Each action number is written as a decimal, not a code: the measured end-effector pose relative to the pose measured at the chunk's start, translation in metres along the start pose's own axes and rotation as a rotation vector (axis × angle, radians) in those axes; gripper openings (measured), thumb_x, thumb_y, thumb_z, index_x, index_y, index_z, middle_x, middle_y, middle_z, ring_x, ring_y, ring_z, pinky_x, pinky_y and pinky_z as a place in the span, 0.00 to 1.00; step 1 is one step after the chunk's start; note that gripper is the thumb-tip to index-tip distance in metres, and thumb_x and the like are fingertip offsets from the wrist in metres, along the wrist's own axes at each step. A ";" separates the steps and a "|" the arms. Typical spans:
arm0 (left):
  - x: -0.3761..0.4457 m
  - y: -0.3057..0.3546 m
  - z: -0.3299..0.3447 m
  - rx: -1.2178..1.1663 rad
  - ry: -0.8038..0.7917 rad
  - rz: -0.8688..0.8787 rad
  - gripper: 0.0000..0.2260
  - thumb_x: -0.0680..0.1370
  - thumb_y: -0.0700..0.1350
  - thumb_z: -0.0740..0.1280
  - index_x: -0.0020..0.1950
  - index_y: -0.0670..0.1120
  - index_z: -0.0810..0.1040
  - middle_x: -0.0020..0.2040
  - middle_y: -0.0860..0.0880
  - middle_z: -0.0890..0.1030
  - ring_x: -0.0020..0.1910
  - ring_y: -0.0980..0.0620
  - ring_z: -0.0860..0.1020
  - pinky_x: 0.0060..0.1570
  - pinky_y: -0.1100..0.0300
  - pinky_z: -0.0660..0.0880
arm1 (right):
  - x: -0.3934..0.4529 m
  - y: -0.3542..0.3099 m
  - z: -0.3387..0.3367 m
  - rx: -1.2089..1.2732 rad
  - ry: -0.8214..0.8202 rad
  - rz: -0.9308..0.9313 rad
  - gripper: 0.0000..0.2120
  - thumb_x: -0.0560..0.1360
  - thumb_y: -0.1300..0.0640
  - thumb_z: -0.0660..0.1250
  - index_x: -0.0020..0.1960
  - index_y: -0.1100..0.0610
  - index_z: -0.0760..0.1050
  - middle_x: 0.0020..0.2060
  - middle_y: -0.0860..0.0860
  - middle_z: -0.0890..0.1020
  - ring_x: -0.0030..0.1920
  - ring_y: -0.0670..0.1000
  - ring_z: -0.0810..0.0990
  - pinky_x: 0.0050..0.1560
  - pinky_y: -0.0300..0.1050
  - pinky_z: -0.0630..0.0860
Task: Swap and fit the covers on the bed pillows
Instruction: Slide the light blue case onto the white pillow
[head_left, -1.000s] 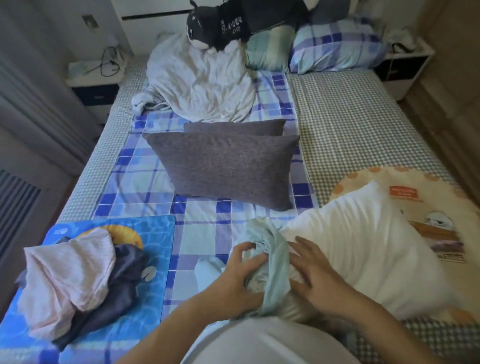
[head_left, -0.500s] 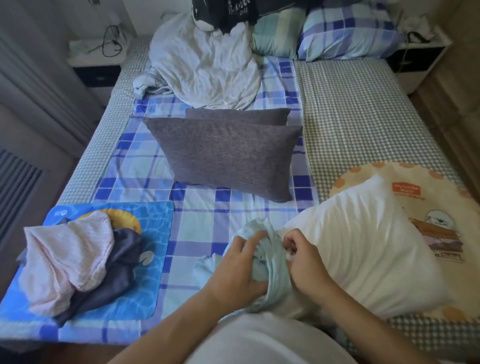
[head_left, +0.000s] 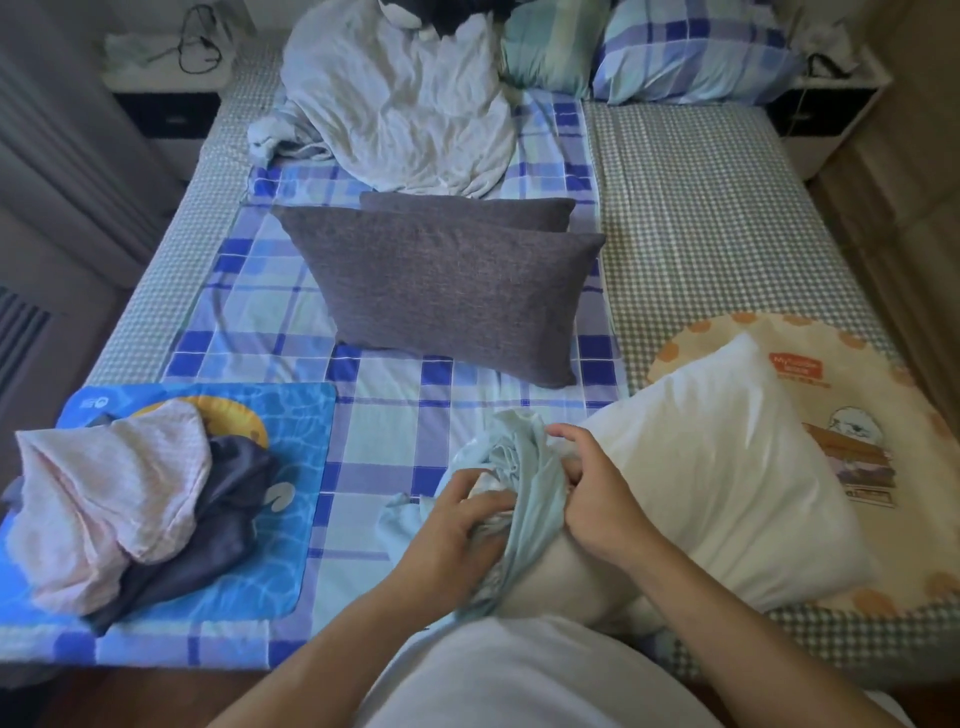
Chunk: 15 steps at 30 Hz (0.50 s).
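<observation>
Right at the near edge of the bed (head_left: 691, 208), a bunched pale blue cover (head_left: 524, 470) sits gathered over the near-left corner of a bare white pillow (head_left: 727, 467), which lies tilted toward the right side of the mattress and partly on a round cream mat (head_left: 852, 395) printed with orange dots and a cartoon animal. The left hand (head_left: 452, 530) curls its fingers into the cover's folds from the left, gripping the cloth, while the right hand (head_left: 597, 499) holds the other side of the gathered fabric, fingers bent against it and the pillow corner beneath; whether the thumb pinches the cloth cannot be told. Both forearms reach forward from a white-shirted torso at the bottom of the view. Beyond the hands, two dark grey pillows (head_left: 447, 291) lie one in front of the other on a blue and white checked sheet (head_left: 260, 312) in the middle of the bed. To the left, near the foot corner, a blue mat (head_left: 306, 431) with a water pattern bears a heap of pink cloth (head_left: 104, 493) overlapping a dark navy cloth (head_left: 208, 535). Farther up, a crumpled pale duvet (head_left: 395, 98) is piled near the head of the bed, with a green striped pillow (head_left: 550, 47) and a blue plaid pillow (head_left: 696, 52) just beside it. A nightstand (head_left: 166, 88) with cables stands at the far left.
</observation>
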<state>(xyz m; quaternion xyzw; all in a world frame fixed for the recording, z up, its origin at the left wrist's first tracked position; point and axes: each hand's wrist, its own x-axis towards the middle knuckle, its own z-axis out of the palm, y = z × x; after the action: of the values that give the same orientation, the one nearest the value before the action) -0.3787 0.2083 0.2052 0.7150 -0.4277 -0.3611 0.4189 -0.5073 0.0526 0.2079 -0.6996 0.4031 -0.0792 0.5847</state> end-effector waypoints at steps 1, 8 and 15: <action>0.003 -0.002 0.000 0.121 -0.052 0.068 0.19 0.77 0.39 0.68 0.63 0.60 0.77 0.62 0.51 0.70 0.62 0.58 0.74 0.61 0.69 0.70 | -0.001 -0.002 0.001 0.044 -0.008 0.003 0.28 0.76 0.69 0.66 0.66 0.42 0.69 0.44 0.49 0.86 0.46 0.42 0.84 0.48 0.34 0.78; 0.006 -0.002 0.004 0.673 -0.229 0.402 0.14 0.75 0.46 0.61 0.60 0.56 0.71 0.47 0.45 0.76 0.43 0.44 0.76 0.37 0.54 0.75 | -0.014 -0.011 -0.032 -0.093 -0.393 0.076 0.21 0.75 0.71 0.70 0.63 0.54 0.77 0.53 0.48 0.86 0.55 0.44 0.84 0.56 0.35 0.77; -0.006 0.022 -0.015 0.708 -0.298 0.802 0.07 0.82 0.43 0.64 0.49 0.52 0.80 0.44 0.51 0.75 0.43 0.50 0.73 0.41 0.57 0.69 | 0.067 -0.049 -0.053 -0.340 -0.297 0.394 0.14 0.84 0.48 0.57 0.62 0.57 0.70 0.50 0.60 0.82 0.35 0.56 0.82 0.33 0.44 0.77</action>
<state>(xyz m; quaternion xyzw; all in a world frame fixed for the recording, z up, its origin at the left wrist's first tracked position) -0.3748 0.2117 0.2315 0.5345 -0.8162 -0.1049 0.1927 -0.4710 -0.0320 0.2430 -0.6997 0.4484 0.2077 0.5160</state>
